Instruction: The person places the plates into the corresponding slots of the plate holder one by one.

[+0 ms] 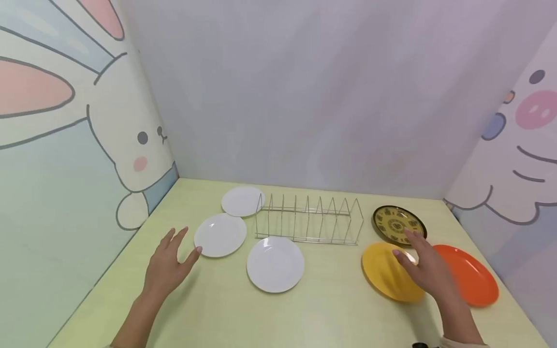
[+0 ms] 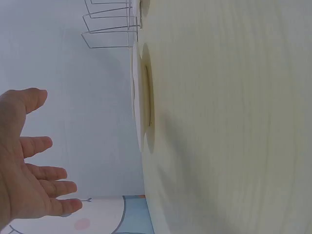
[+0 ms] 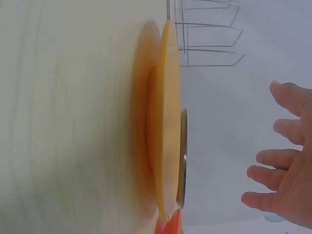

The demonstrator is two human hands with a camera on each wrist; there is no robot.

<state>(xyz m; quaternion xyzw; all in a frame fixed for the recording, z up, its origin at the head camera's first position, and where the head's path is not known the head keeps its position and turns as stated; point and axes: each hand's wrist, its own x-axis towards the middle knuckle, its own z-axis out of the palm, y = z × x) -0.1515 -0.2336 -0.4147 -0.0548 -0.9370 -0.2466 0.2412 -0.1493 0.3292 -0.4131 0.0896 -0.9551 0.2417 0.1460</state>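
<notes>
Both left hand (image 1: 167, 270) and right hand (image 1: 431, 268) are held unclenched, fingers spread, flanking the rack (image 1: 308, 220); a white plate (image 1: 220, 235) is set left of it, a yellow plate (image 1: 385, 274) right.

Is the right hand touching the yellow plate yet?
No, the right wrist view shows a gap between the right hand and the yellow plate.

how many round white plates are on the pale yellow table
3. The back round white plate lies by the left end of the silver metal wire rack; the left plate is nearest the left hand; the front plate lies before the rack's left part. None looks hidden.
</notes>
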